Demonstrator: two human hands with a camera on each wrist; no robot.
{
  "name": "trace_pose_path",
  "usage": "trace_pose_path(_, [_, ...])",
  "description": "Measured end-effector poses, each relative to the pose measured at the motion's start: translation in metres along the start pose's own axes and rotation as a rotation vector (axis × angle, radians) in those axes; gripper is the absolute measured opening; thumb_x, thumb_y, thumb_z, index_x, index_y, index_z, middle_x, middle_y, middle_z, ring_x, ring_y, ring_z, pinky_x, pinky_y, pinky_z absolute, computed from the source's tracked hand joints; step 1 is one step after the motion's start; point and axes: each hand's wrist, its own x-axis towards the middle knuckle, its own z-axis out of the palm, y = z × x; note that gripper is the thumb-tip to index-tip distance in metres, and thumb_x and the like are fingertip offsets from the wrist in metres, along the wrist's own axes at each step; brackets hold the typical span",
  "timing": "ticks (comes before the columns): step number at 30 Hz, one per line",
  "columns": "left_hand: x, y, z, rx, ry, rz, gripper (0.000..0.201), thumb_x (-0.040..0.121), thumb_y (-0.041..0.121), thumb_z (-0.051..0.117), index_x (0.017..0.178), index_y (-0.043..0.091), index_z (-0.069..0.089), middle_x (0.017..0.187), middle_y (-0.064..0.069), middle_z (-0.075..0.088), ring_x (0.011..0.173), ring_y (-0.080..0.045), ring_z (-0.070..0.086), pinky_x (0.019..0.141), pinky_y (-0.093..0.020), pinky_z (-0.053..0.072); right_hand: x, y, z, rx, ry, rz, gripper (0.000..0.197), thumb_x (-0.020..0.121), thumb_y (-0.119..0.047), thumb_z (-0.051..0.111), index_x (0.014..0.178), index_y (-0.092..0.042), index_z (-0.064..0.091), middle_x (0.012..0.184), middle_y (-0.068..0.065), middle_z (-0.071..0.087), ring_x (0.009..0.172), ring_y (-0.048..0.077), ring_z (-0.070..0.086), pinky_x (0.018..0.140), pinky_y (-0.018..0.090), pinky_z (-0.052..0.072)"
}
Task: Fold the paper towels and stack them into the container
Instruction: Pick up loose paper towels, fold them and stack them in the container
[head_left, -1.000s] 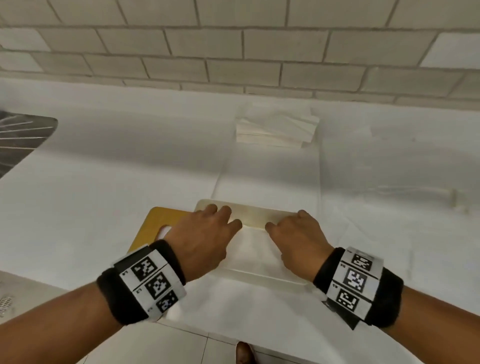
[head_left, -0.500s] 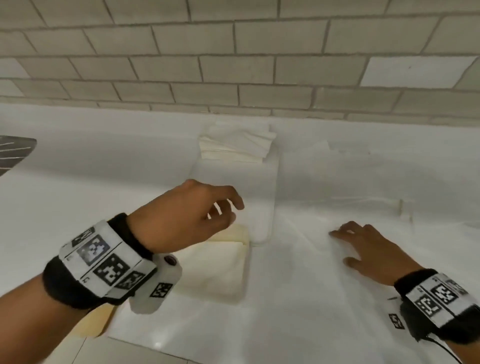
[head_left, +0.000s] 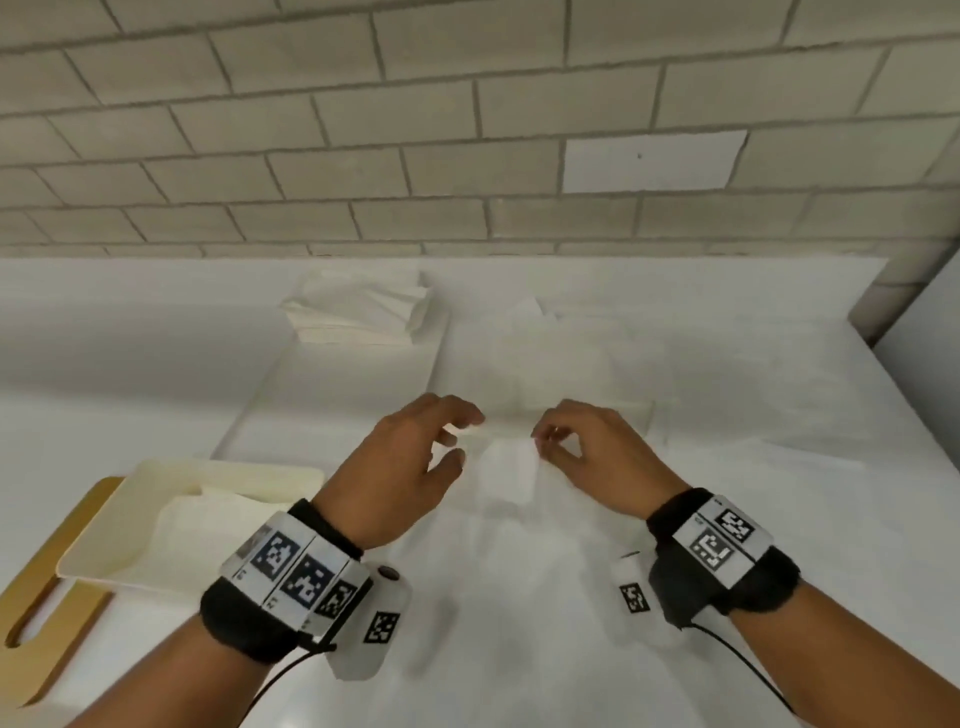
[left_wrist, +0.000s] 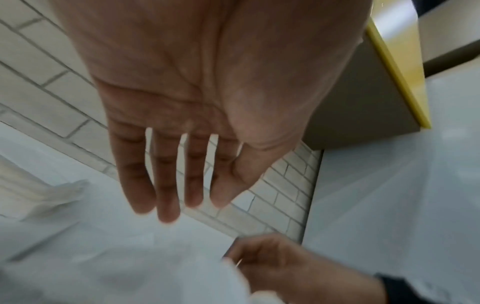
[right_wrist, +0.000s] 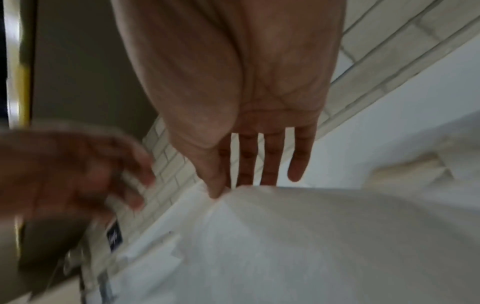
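A white paper towel (head_left: 508, 470) lies spread on the white counter, with its near-left edge lifted. My right hand (head_left: 540, 441) pinches that edge between thumb and forefinger; the right wrist view shows the pinch (right_wrist: 221, 191) on the towel (right_wrist: 311, 236). My left hand (head_left: 465, 436) hovers just left of the raised edge, fingers loose and holding nothing; in the left wrist view its fingers (left_wrist: 166, 195) are straight above the towel (left_wrist: 116, 267). The cream container (head_left: 223, 475) sits at the near left with a folded towel (head_left: 208, 535) inside.
A stack of unfolded paper towels (head_left: 358, 312) rests at the back against the white backsplash. A yellow cutting board (head_left: 47, 608) lies under the container at the counter's front left edge. A tiled wall rises behind.
Both hands left the container and moved right. The right hand went from lying flat on the spread towel to pinching its edge, and the left hand came across beside it.
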Motion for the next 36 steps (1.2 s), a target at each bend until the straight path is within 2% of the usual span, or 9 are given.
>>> trace_pose_path(5, [0.022,-0.004,0.014,0.003,0.072,0.031,0.07,0.078,0.019,0.073,0.142,0.034,0.047,0.138,0.013,0.048,0.123,-0.008,0.05,0.104,-0.023,0.042,-0.002,-0.013,-0.038,0.309,0.052,-0.042,0.01,0.101,-0.017,0.052,0.097,-0.016,0.061,0.094,-0.006,0.068,0.095,0.008,0.064,0.078,0.012,0.043])
trace_pose_path(10, [0.051,0.009,0.025,-0.334,0.15,-0.088,0.028,0.084,0.024,0.08,0.109,0.026,0.069,0.102,0.017,0.073,0.1,0.003,0.066,0.088,-0.016,0.048,0.01,-0.009,-0.051,0.573,0.121,0.095,0.009,0.102,-0.018,0.051,0.099,-0.014,0.058,0.089,0.017,0.061,0.079,0.022,0.053,0.074,0.034,0.04])
trace_pose_path(13, [0.067,0.013,0.034,-0.494,0.232,-0.154,0.024,0.087,0.029,0.077,0.087,0.009,0.065,0.08,0.007,0.066,0.08,-0.008,0.062,0.076,-0.023,0.045,0.012,-0.005,-0.054,0.723,0.149,0.264,0.012,0.102,-0.022,0.051,0.093,-0.017,0.057,0.083,0.002,0.067,0.075,0.019,0.058,0.069,0.031,0.043])
trace_pose_path(16, [0.079,0.016,0.041,-0.699,0.224,-0.256,0.01,0.087,0.023,0.077,0.09,0.014,0.074,0.085,0.007,0.073,0.083,-0.009,0.068,0.077,-0.021,0.049,0.007,0.002,-0.056,0.794,0.188,0.405,0.018,0.101,-0.03,0.052,0.085,-0.024,0.058,0.087,0.0,0.064,0.079,0.018,0.057,0.068,0.029,0.042])
trace_pose_path(20, [0.086,0.014,0.052,-0.744,0.169,-0.324,0.007,0.089,0.02,0.075,0.095,0.017,0.077,0.086,0.004,0.078,0.08,-0.01,0.072,0.068,-0.02,0.052,-0.004,0.007,-0.058,1.011,0.164,0.541,0.042,0.098,-0.054,0.044,0.114,-0.024,0.067,0.111,0.001,0.073,0.1,0.018,0.07,0.081,0.031,0.05])
trace_pose_path(23, [0.088,-0.003,0.064,-0.664,0.124,-0.432,0.018,0.084,0.031,0.08,0.099,0.021,0.076,0.097,0.003,0.077,0.096,-0.018,0.072,0.085,-0.033,0.057,-0.015,0.01,-0.06,1.151,0.08,0.562,0.054,0.093,-0.063,0.041,0.114,-0.021,0.069,0.105,0.004,0.076,0.094,0.019,0.072,0.083,0.034,0.051])
trace_pose_path(26, [0.087,-0.016,0.072,-0.411,0.055,-0.447,0.027,0.085,0.038,0.078,0.106,0.022,0.072,0.108,0.008,0.071,0.105,-0.015,0.066,0.094,-0.032,0.052,-0.024,0.021,-0.059,1.134,0.112,0.645,0.053,0.082,-0.063,0.054,0.092,-0.012,0.064,0.079,0.004,0.064,0.069,0.019,0.063,0.07,0.032,0.047])
trace_pose_path(31, [0.081,-0.019,0.077,0.149,-0.042,-0.369,0.049,0.089,0.046,0.068,0.13,0.026,0.051,0.124,0.0,0.062,0.11,-0.024,0.064,0.088,-0.035,0.052,-0.034,0.04,-0.057,0.912,0.019,0.75,0.05,0.05,-0.037,0.072,0.09,-0.016,0.051,0.091,0.003,0.044,0.073,0.016,0.046,0.066,0.027,0.039])
trace_pose_path(36, [0.076,-0.015,0.074,0.293,-0.077,-0.317,0.066,0.089,0.027,0.063,0.146,0.024,0.029,0.13,-0.004,0.052,0.105,-0.028,0.063,0.082,-0.038,0.054,-0.049,0.05,-0.066,0.181,-0.187,0.565,0.021,0.086,-0.018,0.067,0.102,-0.028,0.057,0.103,-0.007,0.052,0.073,0.009,0.052,0.07,0.022,0.042])
